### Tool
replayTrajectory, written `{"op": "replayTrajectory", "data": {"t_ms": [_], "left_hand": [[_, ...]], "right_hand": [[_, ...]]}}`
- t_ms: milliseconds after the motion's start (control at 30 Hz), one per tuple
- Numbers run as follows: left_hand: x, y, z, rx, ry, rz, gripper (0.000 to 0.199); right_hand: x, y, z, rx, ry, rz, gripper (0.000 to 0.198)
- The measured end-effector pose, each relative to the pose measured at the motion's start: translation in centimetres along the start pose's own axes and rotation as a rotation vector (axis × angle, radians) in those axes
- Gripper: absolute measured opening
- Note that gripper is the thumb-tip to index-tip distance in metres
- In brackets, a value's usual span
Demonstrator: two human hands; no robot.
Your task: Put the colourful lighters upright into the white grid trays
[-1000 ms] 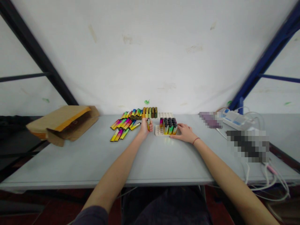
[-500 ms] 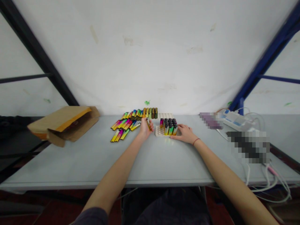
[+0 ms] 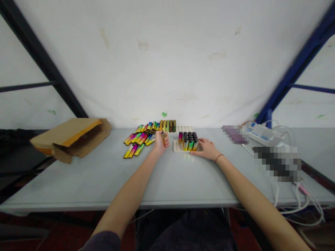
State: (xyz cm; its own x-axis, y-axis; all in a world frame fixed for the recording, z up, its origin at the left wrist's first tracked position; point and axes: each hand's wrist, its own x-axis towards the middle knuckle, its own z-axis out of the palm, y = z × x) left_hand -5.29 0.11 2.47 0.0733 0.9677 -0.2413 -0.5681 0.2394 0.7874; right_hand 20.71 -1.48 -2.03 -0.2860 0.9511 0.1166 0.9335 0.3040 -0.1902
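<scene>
My left hand (image 3: 161, 142) is closed round a slim, shiny gold tube (image 3: 163, 139) with a dark end, tilted, its lower part hidden by my fingers. Beside it to the right stands a white tray (image 3: 178, 147) with round holes. Its right part carries several upright rainbow metallic tubes with black tops (image 3: 191, 142), and one purple and gold tube (image 3: 180, 137) stands at its back left. My right hand (image 3: 206, 148) grips the tray's right end, thumb along the front and fingers at the side. Left of my left hand lie several loose rainbow metallic tubes (image 3: 138, 138) in rows.
Behind my left hand, a block of gold tubes (image 3: 168, 125) stands upright by the wall. Another white holed tray (image 3: 185, 129) lies beside it. An open cardboard box (image 3: 70, 137) is on the left; a power strip (image 3: 264, 134) and cables lie on the right of the grey table (image 3: 183, 184).
My left hand has drawn slightly left, away from the tray, and turned with the gold tube in it. My right hand has stayed at the tray.
</scene>
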Motion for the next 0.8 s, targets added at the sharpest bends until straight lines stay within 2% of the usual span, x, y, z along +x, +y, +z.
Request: {"op": "replayTrajectory", "data": {"t_ms": [300,533,800], "left_hand": [[-0.41,-0.24,0.57,-0.055,0.097,0.104,0.024],[0.06,-0.18,-0.04,-0.007,0.060,0.041,0.030],[0.05,-0.19,-0.30,-0.084,0.097,0.147,0.029]], "right_hand": [[0.03,0.00,-0.11,0.001,-0.009,0.000,0.074],[0.04,0.11,0.03,0.016,0.003,-0.006,0.074],[0.05,0.12,0.01,0.010,0.000,-0.005,0.076]]}}
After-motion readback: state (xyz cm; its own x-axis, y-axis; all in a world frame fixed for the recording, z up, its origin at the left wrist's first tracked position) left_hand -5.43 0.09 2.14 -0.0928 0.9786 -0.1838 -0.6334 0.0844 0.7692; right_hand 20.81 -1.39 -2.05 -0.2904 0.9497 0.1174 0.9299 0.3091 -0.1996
